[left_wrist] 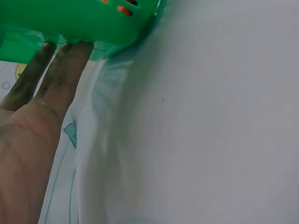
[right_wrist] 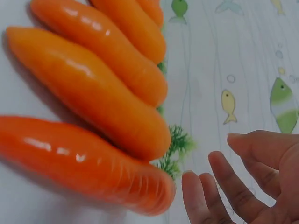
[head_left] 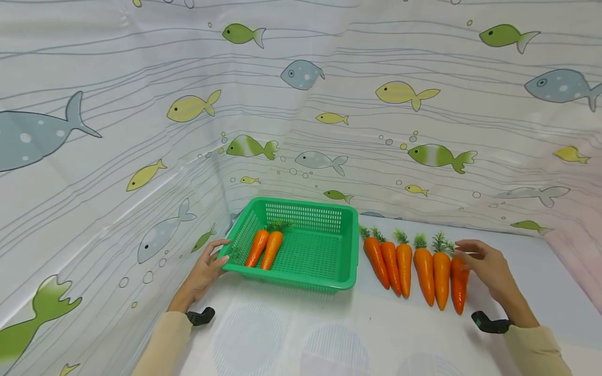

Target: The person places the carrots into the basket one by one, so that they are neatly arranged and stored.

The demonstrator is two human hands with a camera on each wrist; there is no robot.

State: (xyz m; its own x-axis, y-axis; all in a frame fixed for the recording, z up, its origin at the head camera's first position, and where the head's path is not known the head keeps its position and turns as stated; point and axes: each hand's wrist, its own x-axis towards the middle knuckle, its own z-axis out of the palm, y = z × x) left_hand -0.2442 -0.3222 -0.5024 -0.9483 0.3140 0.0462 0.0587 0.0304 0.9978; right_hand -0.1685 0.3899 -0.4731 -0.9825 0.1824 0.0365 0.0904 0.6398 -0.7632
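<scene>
A green plastic basket (head_left: 305,282) stands on the white cloth with two orange carrots (head_left: 271,250) lying in its left part. At its left front corner my left hand (head_left: 202,274) holds the rim, thumb near the top edge; the left wrist view shows several fingers (left_wrist: 70,65) against the outer wall. To the right of the basket lies a row of several carrots with green tops. My right hand (head_left: 486,263) hovers by the leafy end of the rightmost, redder carrot (head_left: 459,284). In the right wrist view its loosely bent fingers are apart from that carrot (right_wrist: 88,163).
Fish-patterned cloth walls (head_left: 400,120) rise behind the basket and on the left side. The leftmost carrot (head_left: 376,261) of the row lies close to the basket's right wall. A slightly wider gap splits the row in the middle.
</scene>
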